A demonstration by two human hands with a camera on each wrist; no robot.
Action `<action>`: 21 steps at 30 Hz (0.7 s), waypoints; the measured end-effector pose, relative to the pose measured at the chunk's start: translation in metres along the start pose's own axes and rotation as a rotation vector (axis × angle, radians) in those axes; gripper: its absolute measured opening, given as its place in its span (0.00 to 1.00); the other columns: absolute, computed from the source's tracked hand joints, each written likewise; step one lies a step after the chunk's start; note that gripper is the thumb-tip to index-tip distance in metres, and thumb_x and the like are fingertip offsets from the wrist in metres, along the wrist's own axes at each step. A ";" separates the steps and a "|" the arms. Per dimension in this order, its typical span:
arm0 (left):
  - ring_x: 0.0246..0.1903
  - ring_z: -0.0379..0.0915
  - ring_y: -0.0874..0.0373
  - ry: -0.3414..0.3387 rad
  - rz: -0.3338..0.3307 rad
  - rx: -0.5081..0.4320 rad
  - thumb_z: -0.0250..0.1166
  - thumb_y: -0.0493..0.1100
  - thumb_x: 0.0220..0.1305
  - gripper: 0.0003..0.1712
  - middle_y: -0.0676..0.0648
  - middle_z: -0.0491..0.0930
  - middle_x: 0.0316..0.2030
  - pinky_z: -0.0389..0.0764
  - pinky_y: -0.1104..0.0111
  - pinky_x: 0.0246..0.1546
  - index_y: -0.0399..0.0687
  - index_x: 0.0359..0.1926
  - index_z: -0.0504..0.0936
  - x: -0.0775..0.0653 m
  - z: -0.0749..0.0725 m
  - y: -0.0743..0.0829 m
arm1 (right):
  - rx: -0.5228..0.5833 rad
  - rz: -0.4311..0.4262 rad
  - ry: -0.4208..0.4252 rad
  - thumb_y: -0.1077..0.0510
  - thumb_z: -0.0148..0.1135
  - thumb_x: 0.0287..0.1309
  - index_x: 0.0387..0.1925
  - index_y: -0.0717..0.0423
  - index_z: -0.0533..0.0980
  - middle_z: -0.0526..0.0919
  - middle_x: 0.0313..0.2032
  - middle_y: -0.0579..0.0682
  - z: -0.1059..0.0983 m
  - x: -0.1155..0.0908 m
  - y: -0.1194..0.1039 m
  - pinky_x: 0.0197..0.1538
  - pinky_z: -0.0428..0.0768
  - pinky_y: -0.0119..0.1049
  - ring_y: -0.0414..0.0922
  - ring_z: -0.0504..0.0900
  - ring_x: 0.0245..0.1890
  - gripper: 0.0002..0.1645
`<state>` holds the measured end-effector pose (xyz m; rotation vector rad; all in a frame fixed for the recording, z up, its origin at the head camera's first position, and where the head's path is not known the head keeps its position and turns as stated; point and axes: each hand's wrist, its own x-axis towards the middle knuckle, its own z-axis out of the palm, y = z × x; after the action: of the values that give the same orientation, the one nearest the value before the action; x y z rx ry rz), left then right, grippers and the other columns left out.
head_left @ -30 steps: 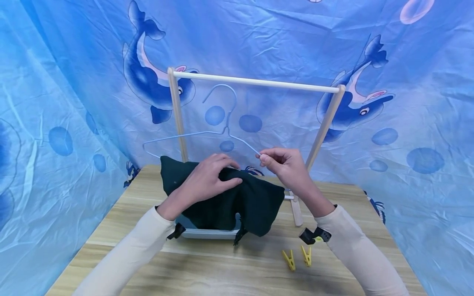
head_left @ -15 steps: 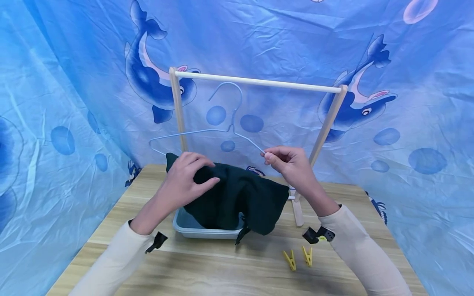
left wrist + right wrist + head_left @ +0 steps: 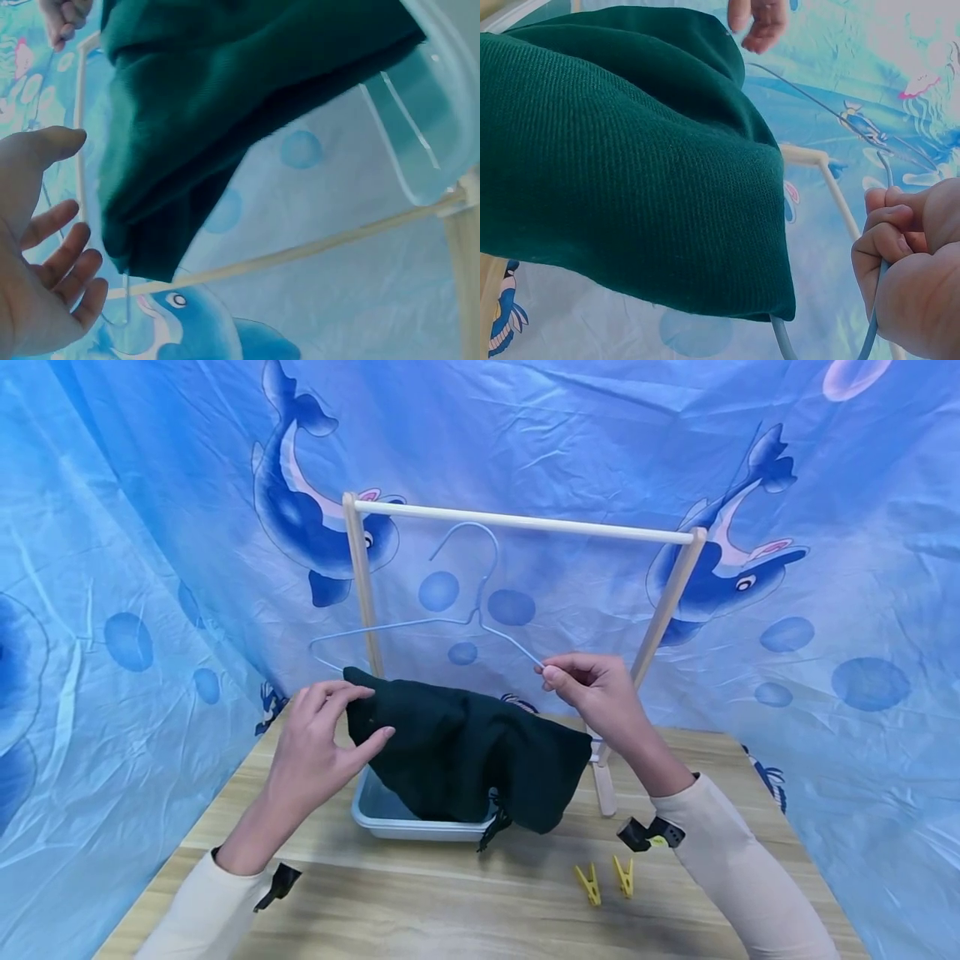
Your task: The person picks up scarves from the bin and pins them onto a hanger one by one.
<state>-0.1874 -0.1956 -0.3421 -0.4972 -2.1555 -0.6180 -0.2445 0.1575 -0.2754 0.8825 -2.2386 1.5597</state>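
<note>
"Setting?"

"Wooden table [image 3: 465, 906] below, blue dolphin curtain [image 3: 570, 435] behind; my right hand [image 3: 597, 692] pinches the hanger [image 3: 474, 618]! My left hand [image 3: 317, 747] spreads loosely, just beside the green cloth [image 3: 450, 743] draped on that hanger, partly hiding the tub [image 3: 427, 833]."

"What differs between views?"

"The right wrist's shows the cloth finely ribbed; only the head view has two yellow clothespins [image 3: 591, 888]!"

The hanger [image 3: 478, 608] I pinch in my right fingers [image 3: 876, 241] looks like smooth, pale-coated metal wire. The dark green cloth [image 3: 450, 743] on it is matt and finely ribbed. Below, the tray [image 3: 427, 832] seems smooth, faintly glossy plastic, as do the yellow clips [image 3: 588, 885] near right. I see matt wood in the rack's left upright [image 3: 362, 577], soft sheen on the wood-grained worktop [image 3: 450, 902], and creased, shiny fabric in the far backdrop [image 3: 585, 443].
</note>
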 end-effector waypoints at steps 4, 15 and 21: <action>0.47 0.69 0.40 0.018 -0.041 0.023 0.82 0.50 0.48 0.36 0.35 0.77 0.47 0.68 0.52 0.47 0.33 0.52 0.80 -0.007 0.003 -0.005 | -0.001 -0.004 0.007 0.63 0.62 0.70 0.45 0.66 0.86 0.86 0.32 0.56 -0.002 0.001 0.000 0.26 0.70 0.28 0.43 0.78 0.28 0.11; 0.36 0.79 0.46 -0.186 -0.317 -0.068 0.80 0.55 0.54 0.51 0.35 0.83 0.44 0.80 0.56 0.33 0.40 0.68 0.60 -0.024 0.013 -0.004 | 0.018 0.001 0.016 0.64 0.62 0.70 0.44 0.68 0.85 0.85 0.29 0.48 -0.006 0.002 -0.003 0.27 0.71 0.28 0.41 0.74 0.26 0.10; 0.14 0.62 0.59 -0.227 -0.194 -0.172 0.75 0.38 0.61 0.43 0.45 0.68 0.22 0.68 0.70 0.16 0.39 0.67 0.56 -0.027 0.025 0.001 | 0.015 0.005 0.017 0.65 0.62 0.70 0.44 0.68 0.85 0.85 0.30 0.46 -0.008 0.001 -0.004 0.27 0.70 0.28 0.40 0.74 0.26 0.10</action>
<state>-0.1866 -0.1841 -0.3776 -0.4712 -2.3966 -0.8969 -0.2438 0.1636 -0.2686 0.8648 -2.2215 1.5822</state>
